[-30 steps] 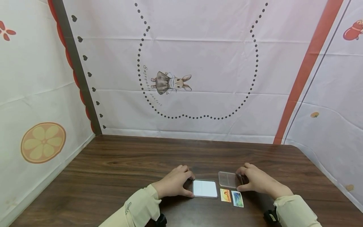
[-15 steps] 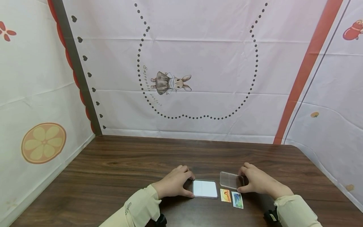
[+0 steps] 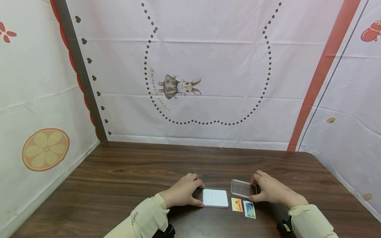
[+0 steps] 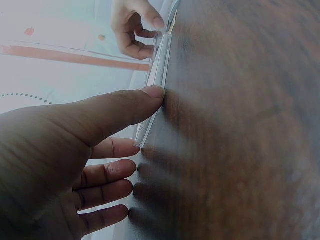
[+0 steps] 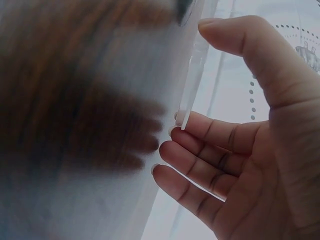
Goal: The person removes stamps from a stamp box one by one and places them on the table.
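Observation:
A flat clear plastic case [image 3: 215, 198] with a white sheet inside lies on the table in the head view. My left hand [image 3: 186, 190] holds it by the left side, thumb at the near corner and forefinger at the far one. To its right is a clear, empty-looking plastic lid [image 3: 242, 188], which my right hand [image 3: 269, 188] grips by its right end between thumb and forefinger. The right wrist view shows the lid [image 5: 192, 80] edge-on. Just below it lie two small stamp-like pictures, an orange one [image 3: 236, 205] and a blue-green one [image 3: 249, 209].
The dark wood-grain table [image 3: 134, 162] runs back to a white printed cloth [image 3: 226, 79]. More printed cloth [image 3: 41, 99] hangs on the left, and also on the right. A dark band sits at each wrist.
The lid has shifted slightly right, away from the case, between the first two frames, and its slant has changed a little. My left hand and the case stay put.

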The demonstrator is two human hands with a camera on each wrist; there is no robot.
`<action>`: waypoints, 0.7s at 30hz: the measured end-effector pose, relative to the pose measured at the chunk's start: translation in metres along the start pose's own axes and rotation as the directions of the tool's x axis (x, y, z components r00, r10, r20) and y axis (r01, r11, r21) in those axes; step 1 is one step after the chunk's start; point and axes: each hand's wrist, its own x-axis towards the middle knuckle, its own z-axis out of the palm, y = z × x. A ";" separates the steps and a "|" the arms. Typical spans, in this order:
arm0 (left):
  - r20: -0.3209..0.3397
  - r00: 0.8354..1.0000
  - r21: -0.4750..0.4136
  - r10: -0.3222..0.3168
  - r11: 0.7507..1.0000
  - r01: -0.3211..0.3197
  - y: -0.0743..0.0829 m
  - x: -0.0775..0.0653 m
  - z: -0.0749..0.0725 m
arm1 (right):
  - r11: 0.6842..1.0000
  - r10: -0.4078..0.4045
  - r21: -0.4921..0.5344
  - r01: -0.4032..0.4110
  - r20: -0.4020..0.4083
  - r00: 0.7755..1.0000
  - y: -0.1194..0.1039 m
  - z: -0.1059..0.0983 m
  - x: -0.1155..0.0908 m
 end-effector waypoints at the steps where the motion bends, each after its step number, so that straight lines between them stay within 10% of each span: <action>1: 0.000 1.000 -0.001 0.001 1.000 -0.001 0.000 0.000 0.000 | 1.000 -0.001 0.002 0.001 0.000 1.000 0.000 0.000 0.000; 21: 0.003 1.000 -0.003 -0.001 1.000 0.001 0.001 -0.001 0.000 | 1.000 0.014 0.011 -0.013 -0.022 1.000 0.000 0.000 0.000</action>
